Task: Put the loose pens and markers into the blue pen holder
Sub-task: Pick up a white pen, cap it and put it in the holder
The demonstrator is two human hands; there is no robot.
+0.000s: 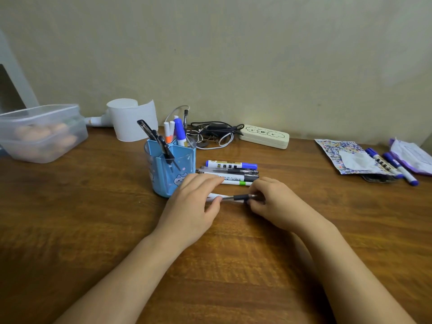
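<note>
Head view — both hands, left hand [196,202] and right hand [273,204], pinch one pen [236,197] beside the blue pen holder [168,169].

Wooden desk [70,218] bore all items. Far left of the hands stood a lidded translucent plastic container [42,134] (rounded orange-tan contents, not identifiable). Beyond the hands, against the wall [233,54], stood a loosely unwound roll of white paper [133,120]. A tangle of black and white cables [210,134] lay beyond the hands, touching a cream case [265,136] printed with dog faces. Far right of the hands lay a multicoloured patterned packet [346,153].
</note>
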